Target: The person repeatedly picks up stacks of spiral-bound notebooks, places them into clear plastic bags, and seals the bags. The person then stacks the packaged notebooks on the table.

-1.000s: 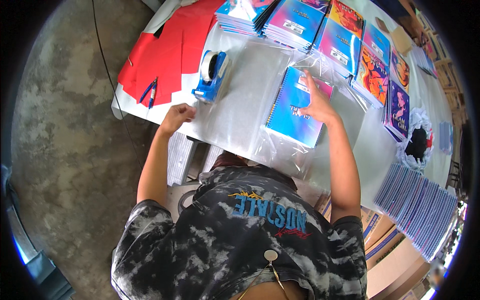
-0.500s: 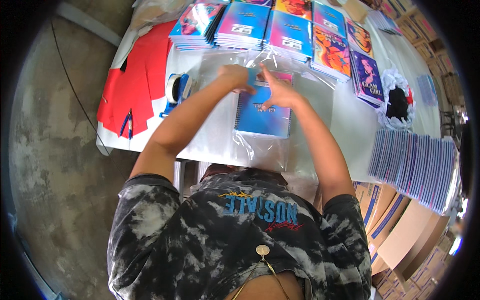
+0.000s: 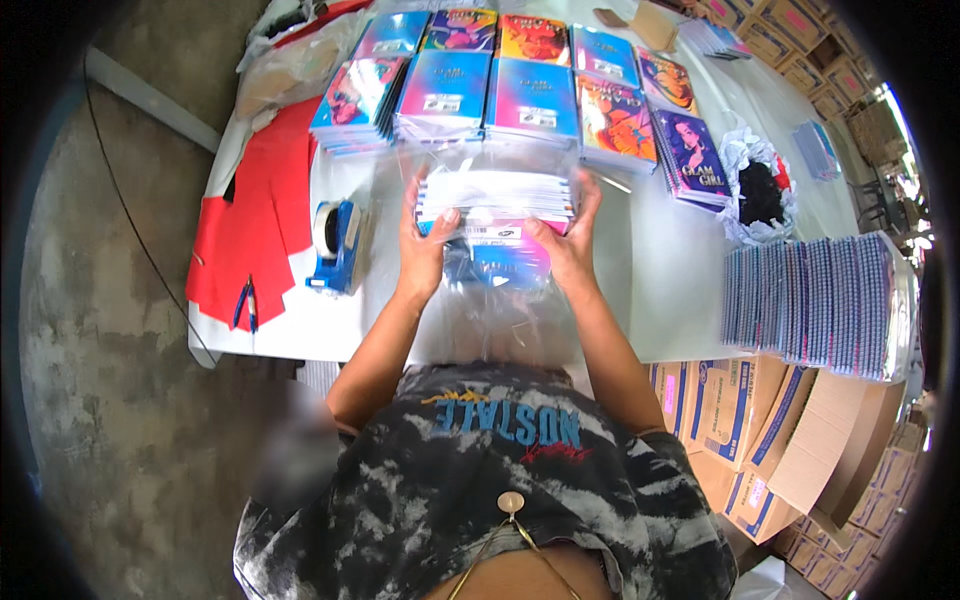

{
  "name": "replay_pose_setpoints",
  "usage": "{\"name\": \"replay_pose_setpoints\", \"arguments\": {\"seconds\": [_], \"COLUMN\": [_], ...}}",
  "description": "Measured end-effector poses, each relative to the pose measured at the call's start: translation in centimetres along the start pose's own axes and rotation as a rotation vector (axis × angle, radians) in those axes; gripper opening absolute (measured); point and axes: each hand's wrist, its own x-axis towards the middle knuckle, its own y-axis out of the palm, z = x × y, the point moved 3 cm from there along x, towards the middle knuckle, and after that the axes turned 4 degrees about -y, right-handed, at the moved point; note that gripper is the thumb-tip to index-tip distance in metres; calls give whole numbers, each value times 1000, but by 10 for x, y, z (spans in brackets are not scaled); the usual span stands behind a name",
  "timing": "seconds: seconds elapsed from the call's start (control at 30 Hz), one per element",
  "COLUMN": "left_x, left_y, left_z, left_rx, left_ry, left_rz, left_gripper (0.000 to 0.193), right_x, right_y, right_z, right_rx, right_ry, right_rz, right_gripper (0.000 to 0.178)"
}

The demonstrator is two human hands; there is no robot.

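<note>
A stack of spiral notebooks (image 3: 500, 257) with blue and pink covers is tilted up over the table, its white page edges facing away from me. Clear plastic film (image 3: 490, 160) lies around the stack and shines along its upper side. My left hand (image 3: 426, 245) is closed on the stack's left end, thumb on the near cover. On the opposite end, my right hand (image 3: 570, 245) grips it the same way. Beyond them stand stacks of notebooks (image 3: 443, 90) with blue, orange and purple covers in two rows.
On the left lie a blue tape dispenser (image 3: 338, 245), red sheets (image 3: 255, 215) and a small pair of snips (image 3: 246, 302). A plastic bag with black contents (image 3: 760, 190) sits at the right. Near it stands a long row of notebooks (image 3: 805, 305), above cardboard boxes (image 3: 730, 410).
My hands, which were crossed close together over the flat notebooks, have moved apart to the two ends. The stack has been tipped up. The view has shifted slightly.
</note>
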Motion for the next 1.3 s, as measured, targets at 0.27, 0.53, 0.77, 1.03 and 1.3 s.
{"name": "replay_pose_setpoints", "arguments": {"seconds": [0.27, 0.53, 0.77, 1.03, 1.3], "left_x": [9, 47, -9, -27, -17], "left_y": [-10, -30, -15, 20, 36], "left_z": [-8, -110, -14, -32, -45], "left_rx": [157, 202, 402, 1042, 733], "left_ry": [95, 468, 227, 602, 380], "left_rz": [-35, -204, -97, -177, 135], "left_gripper": [43, 40, 40, 27, 60], "right_x": [6, 8, 11, 9, -22], "right_y": [3, 2, 10, 9, 38], "right_z": [-24, -23, -21, -7, 7], "right_rx": [-233, -232, -338, -826, -1239], "right_ry": [13, 65, 83, -66, -421], "right_rz": [-104, -122, -192, -227, 270], "right_gripper": [49, 47, 37, 42, 49]}}
